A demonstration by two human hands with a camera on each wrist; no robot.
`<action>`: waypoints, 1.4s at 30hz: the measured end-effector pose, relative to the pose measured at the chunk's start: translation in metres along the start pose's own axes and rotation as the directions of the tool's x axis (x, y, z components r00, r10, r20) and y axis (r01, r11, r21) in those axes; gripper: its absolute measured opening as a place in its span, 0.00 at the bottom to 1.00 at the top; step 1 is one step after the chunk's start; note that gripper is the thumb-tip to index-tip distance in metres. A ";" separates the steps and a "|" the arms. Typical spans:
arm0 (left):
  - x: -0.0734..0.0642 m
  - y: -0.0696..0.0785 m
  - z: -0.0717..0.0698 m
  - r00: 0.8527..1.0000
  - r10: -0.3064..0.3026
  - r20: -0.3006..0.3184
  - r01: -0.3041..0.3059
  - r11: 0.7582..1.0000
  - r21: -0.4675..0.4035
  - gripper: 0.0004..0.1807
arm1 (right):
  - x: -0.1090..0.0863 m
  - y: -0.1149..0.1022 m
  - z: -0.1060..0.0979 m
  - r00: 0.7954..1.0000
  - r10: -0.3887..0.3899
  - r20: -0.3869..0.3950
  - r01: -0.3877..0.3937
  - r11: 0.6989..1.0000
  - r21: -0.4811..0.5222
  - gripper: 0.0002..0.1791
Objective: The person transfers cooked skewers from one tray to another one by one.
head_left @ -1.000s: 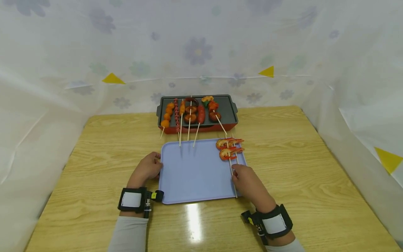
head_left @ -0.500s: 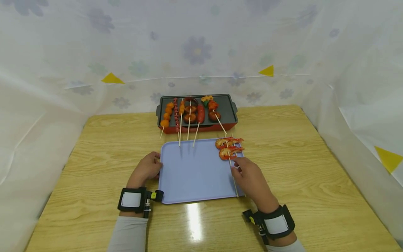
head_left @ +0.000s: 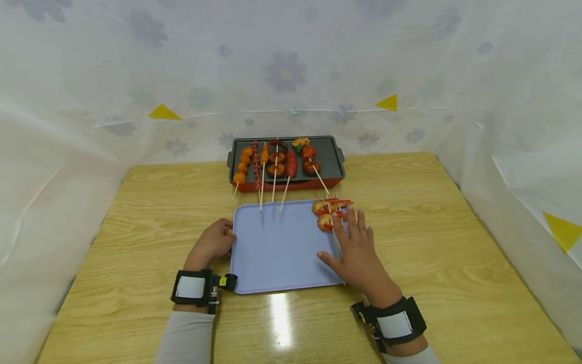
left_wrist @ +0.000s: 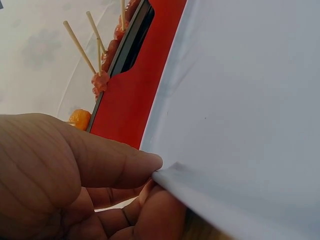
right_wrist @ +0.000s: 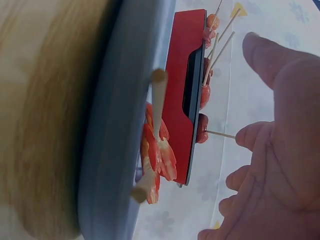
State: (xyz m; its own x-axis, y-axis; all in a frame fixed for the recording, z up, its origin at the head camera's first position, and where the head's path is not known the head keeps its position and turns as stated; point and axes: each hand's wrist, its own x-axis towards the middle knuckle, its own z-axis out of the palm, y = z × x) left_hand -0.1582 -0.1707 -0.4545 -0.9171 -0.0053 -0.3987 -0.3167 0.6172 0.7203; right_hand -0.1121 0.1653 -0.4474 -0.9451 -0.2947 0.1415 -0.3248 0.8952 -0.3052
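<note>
A lilac tray (head_left: 282,253) lies on the table before me. My left hand (head_left: 215,240) grips its left edge; in the left wrist view the thumb (left_wrist: 122,167) rests on the rim and curled fingers sit beneath. Two shrimp skewers (head_left: 324,222) lie along the tray's right side, sticks toward me. Over those sticks my right hand (head_left: 356,255) is spread with straight fingers, holding nothing and partly covering the skewers. In the right wrist view the shrimp (right_wrist: 159,155) and stick ends show beyond the tray rim (right_wrist: 117,120), apart from the palm.
Behind the tray stands a red grill (head_left: 313,185) with a dark top. On it lie several skewers, among them orange balls (head_left: 241,169), a red sausage (head_left: 291,164) and a mixed vegetable skewer (head_left: 309,152). Some sticks reach over the tray's far edge. A flowered curtain (head_left: 286,76) surrounds the wooden table (head_left: 432,227).
My right hand has let go of the shrimp skewer stick, lifted and spread its fingers. The skewers now lie on the tray's right side. My left hand has kept its place.
</note>
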 end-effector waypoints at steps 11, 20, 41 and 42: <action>0.003 -0.001 -0.001 1.000 0.009 -0.010 -0.009 1.000 0.013 0.22 | 0.007 0.006 -0.006 1.000 -0.024 -0.001 0.024 0.998 -0.053 0.49; 0.001 0.000 -0.003 1.000 0.007 -0.007 -0.007 1.000 -0.019 0.22 | 0.028 0.015 -0.026 0.997 -0.074 -0.019 0.070 0.985 -0.155 0.49; 0.000 -0.005 0.002 0.999 0.048 -0.016 -0.049 0.996 -0.075 0.21 | 0.075 0.007 -0.047 0.960 -0.239 -0.145 0.217 0.964 -0.155 0.43; 0.000 -0.004 0.002 0.999 0.047 -0.014 -0.048 0.996 -0.076 0.21 | 0.078 0.007 -0.047 0.962 -0.234 -0.140 0.213 0.966 -0.149 0.43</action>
State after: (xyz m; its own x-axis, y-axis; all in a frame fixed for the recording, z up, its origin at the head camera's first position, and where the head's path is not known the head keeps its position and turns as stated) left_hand -0.1568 -0.1720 -0.4590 -0.9342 0.0126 -0.3565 -0.2900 0.5552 0.7796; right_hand -0.1861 0.1642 -0.3944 -0.8281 -0.4462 0.3392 -0.5096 0.8514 -0.1242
